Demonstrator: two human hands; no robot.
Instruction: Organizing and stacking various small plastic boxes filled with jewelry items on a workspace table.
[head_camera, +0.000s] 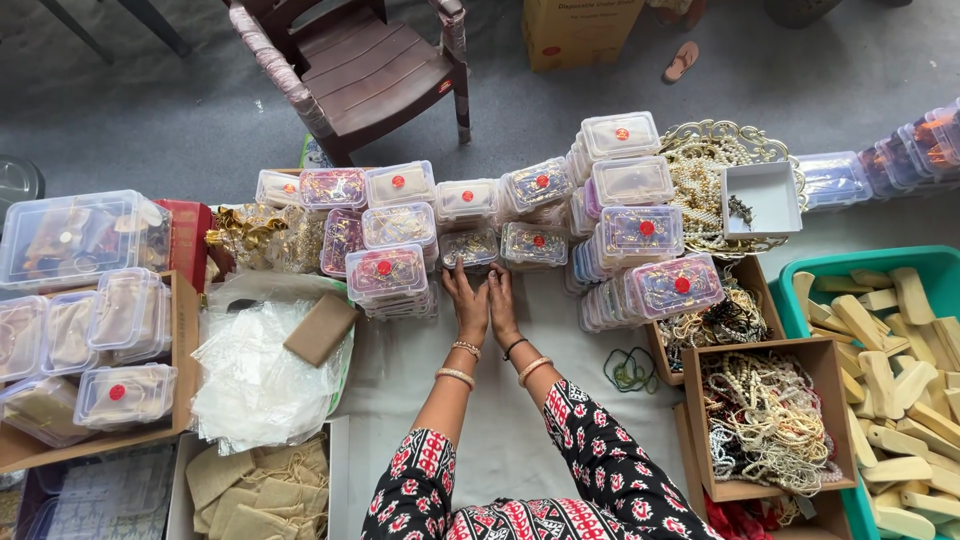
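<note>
While the far left shows a cardboard tray (183, 330) stacked with clear lidded boxes (120, 395), next over lies a heap of clear plastic bags (250, 380). Now the middle: left hand (467, 302) and right hand (501, 303) lie side by side, palms down on the white table cover (520, 420), fingers straight and close together, gripping nothing, tips touching a small clear jewellery box (470, 246) in the row of boxes. Rightward, bead necklaces fill a brown box (770, 420), then a teal crate (800, 275) of wooden pieces.
</note>
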